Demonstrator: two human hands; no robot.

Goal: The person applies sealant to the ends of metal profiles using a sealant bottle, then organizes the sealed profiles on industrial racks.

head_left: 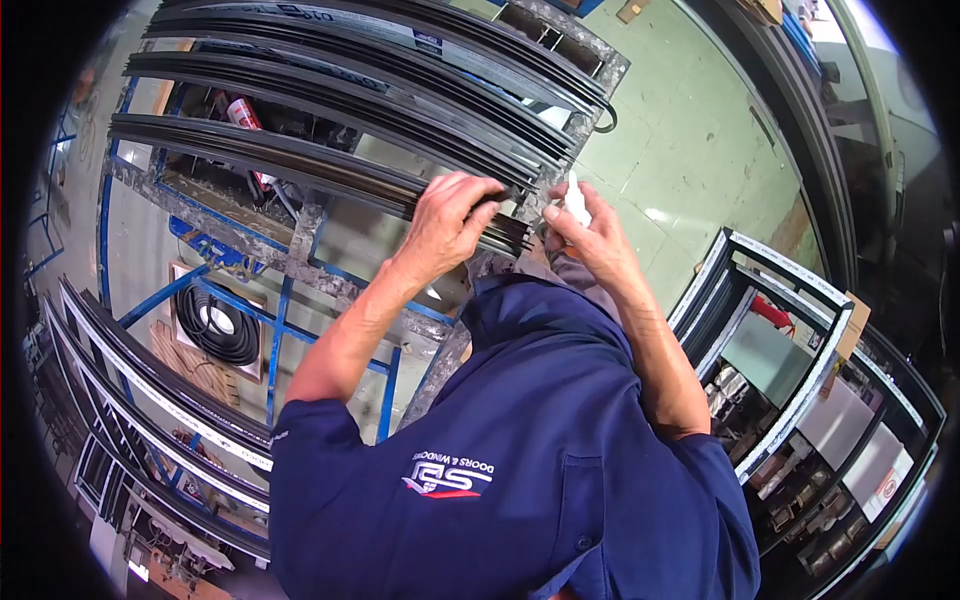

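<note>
My left hand (455, 218) is closed, fingertips pinched together at the end of the dark profiles. A small black piece (512, 193) shows at its fingertips; the fingers hide most of it. Just to the right, my right hand (600, 235) grips a small white squeeze bottle (575, 200), its narrow nozzle pointing away from me. Under and beyond my left hand, several long black window profiles (300, 150) lie side by side across a worn workbench frame (300, 240). Their near ends fan out close to both hands.
A red and white tube (243, 113) lies among tools below the profiles. Blue metal bars (278, 340) and a coil of black gasket (215, 320) are at the left. Black frames with white tape (780, 265) stand at the right. Green floor (670, 130) shows beyond the bench.
</note>
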